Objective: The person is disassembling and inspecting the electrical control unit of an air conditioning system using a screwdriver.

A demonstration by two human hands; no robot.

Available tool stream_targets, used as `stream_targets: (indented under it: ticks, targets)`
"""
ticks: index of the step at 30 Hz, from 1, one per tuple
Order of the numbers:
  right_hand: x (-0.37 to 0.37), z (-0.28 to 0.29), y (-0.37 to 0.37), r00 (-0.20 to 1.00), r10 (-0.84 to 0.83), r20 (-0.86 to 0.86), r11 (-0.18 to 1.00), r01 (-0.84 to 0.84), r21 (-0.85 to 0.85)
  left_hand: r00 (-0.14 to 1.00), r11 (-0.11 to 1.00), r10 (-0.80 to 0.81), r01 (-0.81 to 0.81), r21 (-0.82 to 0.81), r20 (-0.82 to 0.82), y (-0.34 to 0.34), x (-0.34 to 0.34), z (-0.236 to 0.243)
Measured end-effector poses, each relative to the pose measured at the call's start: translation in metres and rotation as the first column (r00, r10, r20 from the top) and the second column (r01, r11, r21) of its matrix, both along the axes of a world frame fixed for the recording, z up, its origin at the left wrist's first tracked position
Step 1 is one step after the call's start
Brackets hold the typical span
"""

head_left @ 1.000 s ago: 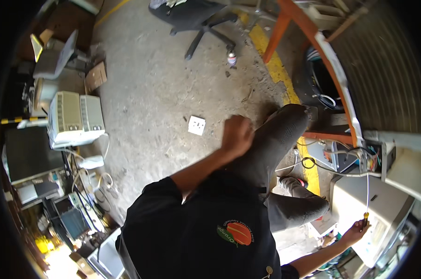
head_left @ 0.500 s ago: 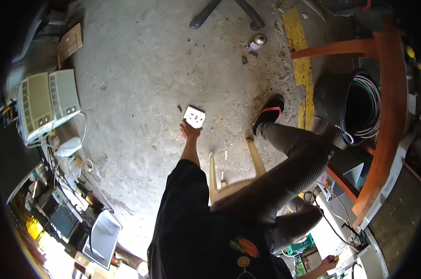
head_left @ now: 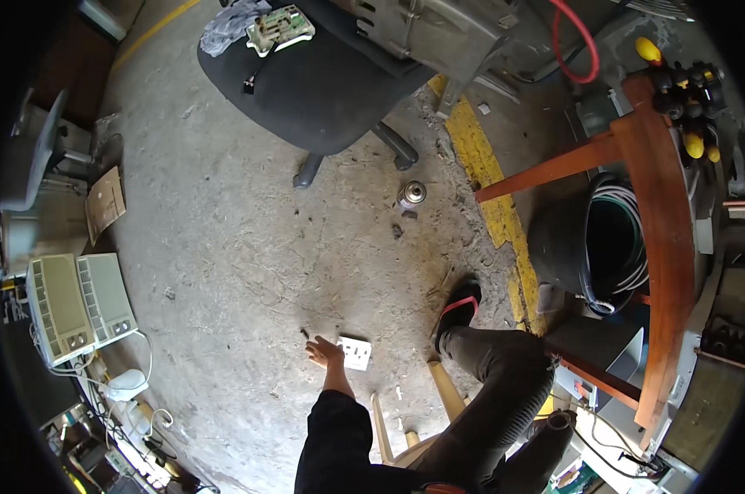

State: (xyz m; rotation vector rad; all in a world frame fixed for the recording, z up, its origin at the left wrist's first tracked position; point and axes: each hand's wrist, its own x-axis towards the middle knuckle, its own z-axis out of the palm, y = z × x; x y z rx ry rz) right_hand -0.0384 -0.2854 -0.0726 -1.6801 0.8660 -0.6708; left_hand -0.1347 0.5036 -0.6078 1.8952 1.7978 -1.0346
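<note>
A square white plate point(head_left: 355, 353) with several dark slots, like a wall socket, lies on the concrete floor. My left hand point(head_left: 326, 354) is just to its left, open, with the fingers apart and nothing in them. Close beyond the fingertips is a small dark piece point(head_left: 305, 333) on the floor. My right hand is out of view.
Ahead stands a black office chair point(head_left: 298, 99) bearing an opened circuit-board device point(head_left: 281, 30) and a crumpled cloth point(head_left: 231, 26). A spray can point(head_left: 413, 193) stands near the yellow line. At right are a wooden frame point(head_left: 656, 239) and a bucket point(head_left: 566, 239) of coiled cable.
My left hand has let go of the white plate and moved to its left. The view has tilted up, bringing the chair seat in; my right hand has left the picture.
</note>
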Motion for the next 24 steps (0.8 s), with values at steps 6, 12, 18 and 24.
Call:
stream_targets:
  ticks: [6, 12, 18, 24]
  targets:
    - [-0.025, 0.039, -0.040, 0.996, 0.017, -0.091, 0.997, -0.024, -0.080, 0.987, 0.984, 0.158, -0.158, 0.086, -0.002, -0.050, 0.033, 0.014]
    - [-0.058, 0.087, -0.150, 0.978, 0.035, -0.208, 0.980, -0.074, -0.184, 0.982, 0.993, 0.121, -0.122, 0.003, -0.148, -0.113, 0.006, -0.017]
    - [-0.046, 0.066, -0.104, 0.980, -0.034, -0.195, 0.986, 0.001, -0.168, 0.997, 0.999, -0.050, 0.049, -0.015, -0.057, -0.074, 0.011, -0.008]
    - [-0.072, 0.081, -0.064, 0.974, -0.164, -0.154, 0.964, 0.125, -0.234, 0.994, 0.996, 0.059, -0.065, 0.062, 0.088, -0.096, 0.034, 0.000]
